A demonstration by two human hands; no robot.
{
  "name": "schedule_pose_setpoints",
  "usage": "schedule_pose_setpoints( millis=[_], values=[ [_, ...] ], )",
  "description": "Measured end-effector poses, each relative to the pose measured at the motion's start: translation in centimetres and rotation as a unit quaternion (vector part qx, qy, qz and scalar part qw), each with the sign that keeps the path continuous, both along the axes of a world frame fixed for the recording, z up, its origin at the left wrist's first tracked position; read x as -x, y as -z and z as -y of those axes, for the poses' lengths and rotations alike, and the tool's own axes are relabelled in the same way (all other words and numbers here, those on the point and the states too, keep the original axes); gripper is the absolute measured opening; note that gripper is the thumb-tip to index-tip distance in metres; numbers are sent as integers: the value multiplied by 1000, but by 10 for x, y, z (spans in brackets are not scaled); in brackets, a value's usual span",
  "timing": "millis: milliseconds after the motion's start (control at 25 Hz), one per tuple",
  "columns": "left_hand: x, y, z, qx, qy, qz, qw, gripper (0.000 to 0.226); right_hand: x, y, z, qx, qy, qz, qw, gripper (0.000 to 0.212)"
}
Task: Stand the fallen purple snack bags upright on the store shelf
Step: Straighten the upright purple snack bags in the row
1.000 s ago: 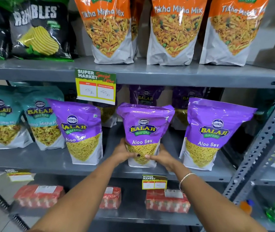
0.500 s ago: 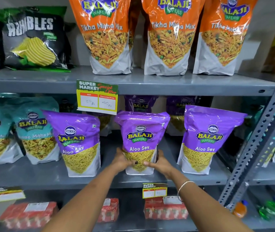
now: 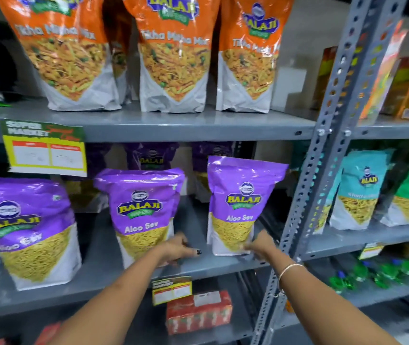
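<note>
The right hand [image 3: 260, 245] is touching the lower right corner of the right purple bag [image 3: 240, 205], fingers bent against its white base; whether they are pinching it I cannot tell through the blur. The left hand [image 3: 178, 249] is hanging between this bag and the middle purple bag [image 3: 143, 210], fingers loosely curled and gripping nothing, just beside the middle bag's lower right corner. Both bags are standing upright near the front edge of the grey shelf [image 3: 198, 267], well apart from each other. A third purple bag [image 3: 29, 227] is standing upright further left. More purple bags [image 3: 151, 155] are sitting far back in shadow behind the front row. A yellow price tag [image 3: 45, 148] is hanging from the shelf above, where orange snack bags [image 3: 173, 53] are lined up. Right of the right hand, a perforated grey upright [image 3: 327, 135] is closing off the bay, with teal bags [image 3: 358, 192] beyond it. Below, a red carton [image 3: 198, 312] is lying on the lower shelf.
</note>
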State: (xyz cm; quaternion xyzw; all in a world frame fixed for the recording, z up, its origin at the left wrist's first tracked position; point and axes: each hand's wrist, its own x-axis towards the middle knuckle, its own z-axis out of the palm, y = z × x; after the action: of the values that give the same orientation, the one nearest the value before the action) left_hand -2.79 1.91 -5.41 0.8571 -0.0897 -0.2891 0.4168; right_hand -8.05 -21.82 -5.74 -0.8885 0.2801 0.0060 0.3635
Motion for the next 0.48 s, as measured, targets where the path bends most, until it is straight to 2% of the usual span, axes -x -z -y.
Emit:
schedule_pose_setpoints(
  millis=[40,80,120,160,240,320,400,480],
  values=[
    [-5,1,21,26,-36,51,998,65,-4,-1,15,-51,-14,30,998,88],
    [-7,3,35,28,-61,85,994,87,-10,4,21,-104,-60,51,991,95],
    [-9,7,52,33,-73,101,992,99,-17,10,29,-152,-110,60,980,88],
    [-10,10,69,54,-74,110,990,99,-22,17,37,-188,-147,63,969,70],
    [-14,20,89,112,-90,101,984,78,-28,25,44,-246,-192,72,947,42],
    [-17,28,97,137,-127,115,976,72,-35,28,48,-275,-204,88,935,34],
    [-18,28,98,135,-163,127,969,78,-44,29,53,-273,-218,90,933,46],
    [-17,26,99,136,-173,135,966,85,-52,34,57,-262,-231,81,933,77]
  ],
)
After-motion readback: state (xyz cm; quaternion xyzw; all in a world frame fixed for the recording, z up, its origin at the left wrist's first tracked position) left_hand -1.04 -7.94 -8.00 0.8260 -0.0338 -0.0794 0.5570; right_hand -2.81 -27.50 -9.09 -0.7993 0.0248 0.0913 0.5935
